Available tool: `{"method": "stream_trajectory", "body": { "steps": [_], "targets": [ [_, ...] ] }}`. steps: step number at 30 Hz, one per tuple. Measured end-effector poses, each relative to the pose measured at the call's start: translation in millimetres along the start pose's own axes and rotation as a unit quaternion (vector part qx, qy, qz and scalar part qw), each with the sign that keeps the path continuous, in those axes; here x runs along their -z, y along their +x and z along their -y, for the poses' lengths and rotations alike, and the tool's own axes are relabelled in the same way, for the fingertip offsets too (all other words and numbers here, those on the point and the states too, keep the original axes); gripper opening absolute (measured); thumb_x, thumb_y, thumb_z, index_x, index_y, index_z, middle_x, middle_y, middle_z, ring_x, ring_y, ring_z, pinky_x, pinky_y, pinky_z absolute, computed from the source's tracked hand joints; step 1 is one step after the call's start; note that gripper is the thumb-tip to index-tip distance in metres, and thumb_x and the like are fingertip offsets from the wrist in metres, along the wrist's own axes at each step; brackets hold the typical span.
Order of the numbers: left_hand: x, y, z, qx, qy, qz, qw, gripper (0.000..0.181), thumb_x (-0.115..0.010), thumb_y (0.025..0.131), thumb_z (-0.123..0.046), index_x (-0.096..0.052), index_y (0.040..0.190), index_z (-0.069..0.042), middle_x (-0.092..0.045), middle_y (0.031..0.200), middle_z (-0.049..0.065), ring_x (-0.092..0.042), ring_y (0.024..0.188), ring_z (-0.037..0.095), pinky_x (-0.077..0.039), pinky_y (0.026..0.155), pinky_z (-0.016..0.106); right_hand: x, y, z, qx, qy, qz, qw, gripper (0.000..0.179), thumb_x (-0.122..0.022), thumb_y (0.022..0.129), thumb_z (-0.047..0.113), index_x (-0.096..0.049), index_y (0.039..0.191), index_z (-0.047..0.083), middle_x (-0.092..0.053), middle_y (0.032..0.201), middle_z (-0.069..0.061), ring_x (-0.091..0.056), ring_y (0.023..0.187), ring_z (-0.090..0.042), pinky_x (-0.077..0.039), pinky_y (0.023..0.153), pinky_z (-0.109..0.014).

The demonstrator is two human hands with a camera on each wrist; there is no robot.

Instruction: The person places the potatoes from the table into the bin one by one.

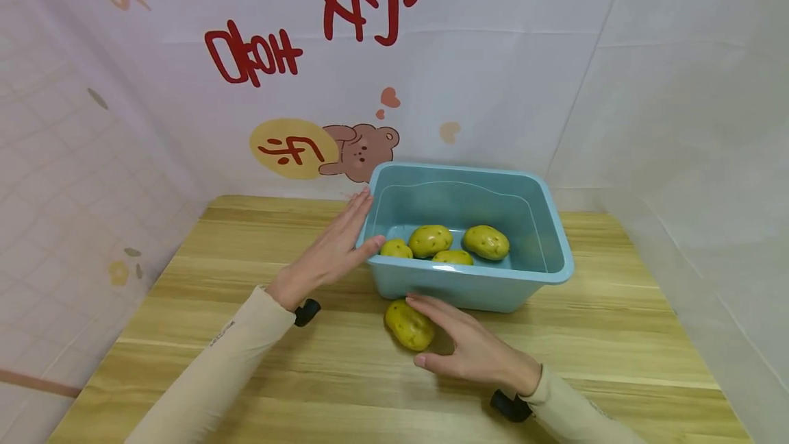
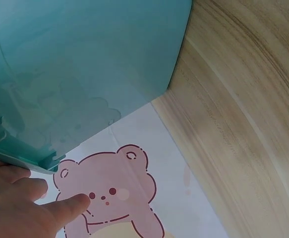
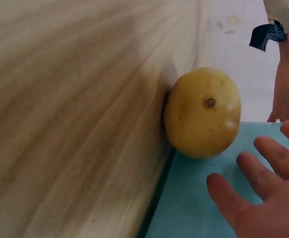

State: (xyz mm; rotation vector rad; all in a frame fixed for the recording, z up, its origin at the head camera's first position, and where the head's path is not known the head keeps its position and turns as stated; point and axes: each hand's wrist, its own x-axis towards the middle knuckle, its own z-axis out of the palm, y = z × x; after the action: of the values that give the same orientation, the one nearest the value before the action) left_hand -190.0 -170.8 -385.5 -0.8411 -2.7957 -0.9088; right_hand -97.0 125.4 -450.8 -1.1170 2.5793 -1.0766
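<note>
A light blue plastic bin (image 1: pixel 468 283) stands on the table with several yellow-green potatoes (image 1: pixel 487 242) inside. My left hand (image 1: pixel 333 245) rests at the bin's left rim, fingers straight along its side and thumb over the front corner. In the left wrist view the fingers (image 2: pixel 20 198) lie by the rim, seen from below. One more potato (image 1: pixel 409 325) lies on the table just in front of the bin. Beside it is my right hand (image 1: pixel 471 348), fingers spread and thumb apart; in the right wrist view a gap shows between the fingers (image 3: pixel 263 173) and this potato (image 3: pixel 202 113).
The wood-grain table (image 1: pixel 320 389) extends to both sides of the bin. Behind it hangs a white printed cloth (image 1: pixel 493 88) with red characters and a bear, close to the bin's back. Pale cloth walls border the left and right sides.
</note>
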Motion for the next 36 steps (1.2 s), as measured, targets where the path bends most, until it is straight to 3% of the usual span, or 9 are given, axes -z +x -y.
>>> {"method": "stream_trajectory", "body": {
  "steps": [8, 15, 26, 33, 36],
  "targets": [
    [-0.5, 1.7, 0.9, 0.005, -0.007, 0.003, 1.0, 0.095, -0.032, 0.102, -0.073, -0.011, 0.167, -0.007, -0.001, 0.174, 0.002, -0.002, 0.159, 0.025, -0.015, 0.126, 0.052, -5, 12.6, -12, -0.002, 0.011, 0.044, 0.999, 0.078, -0.069, 0.096, 0.053, -0.039, 0.161, 0.022, -0.035, 0.166, 0.004, -0.035, 0.151, -0.02, -0.033, 0.12, -0.048],
    [0.1, 1.7, -0.1, 0.006, -0.013, 0.007, 0.9999, 0.094, -0.034, 0.102, -0.072, -0.011, 0.167, -0.007, -0.002, 0.174, 0.003, -0.004, 0.16, 0.027, -0.016, 0.125, 0.054, -8, 17.1, -13, -0.002, 0.005, 0.049, 0.9988, 0.076, -0.074, 0.094, 0.045, -0.044, 0.158, 0.016, -0.044, 0.16, 0.001, -0.043, 0.146, -0.023, -0.038, 0.117, -0.049],
    [0.2, 2.5, 0.4, 0.007, -0.022, 0.007, 0.9997, 0.092, -0.037, 0.103, -0.069, -0.013, 0.167, -0.007, -0.003, 0.175, 0.004, -0.003, 0.16, 0.023, -0.018, 0.125, 0.053, -6, 16.1, -13, 0.026, 0.052, 0.075, 0.9955, 0.068, -0.077, 0.094, 0.037, -0.049, 0.155, 0.025, -0.054, 0.149, 0.014, -0.052, 0.135, -0.013, -0.042, 0.114, -0.041],
    [-0.3, 1.5, 1.5, 0.003, -0.028, 0.004, 0.9996, 0.095, -0.036, 0.102, -0.071, -0.013, 0.166, -0.005, -0.002, 0.174, 0.004, -0.006, 0.159, 0.023, -0.019, 0.124, 0.053, -10, 15.8, -13, -0.016, 0.061, 0.081, 0.9947, 0.077, -0.08, 0.09, 0.042, -0.044, 0.157, 0.031, -0.044, 0.158, 0.015, -0.045, 0.143, -0.015, -0.038, 0.117, -0.045],
    [-0.3, 1.5, 1.1, 0.002, -0.029, 0.005, 0.9996, 0.094, -0.038, 0.102, -0.069, -0.013, 0.166, -0.006, -0.002, 0.174, 0.004, -0.008, 0.159, 0.023, -0.02, 0.124, 0.053, -11, 15.6, -15, -0.027, 0.055, 0.082, 0.9947, 0.082, -0.082, 0.088, 0.044, -0.045, 0.158, 0.026, -0.044, 0.158, 0.012, -0.045, 0.142, -0.016, -0.038, 0.117, -0.046]
  ]
}}
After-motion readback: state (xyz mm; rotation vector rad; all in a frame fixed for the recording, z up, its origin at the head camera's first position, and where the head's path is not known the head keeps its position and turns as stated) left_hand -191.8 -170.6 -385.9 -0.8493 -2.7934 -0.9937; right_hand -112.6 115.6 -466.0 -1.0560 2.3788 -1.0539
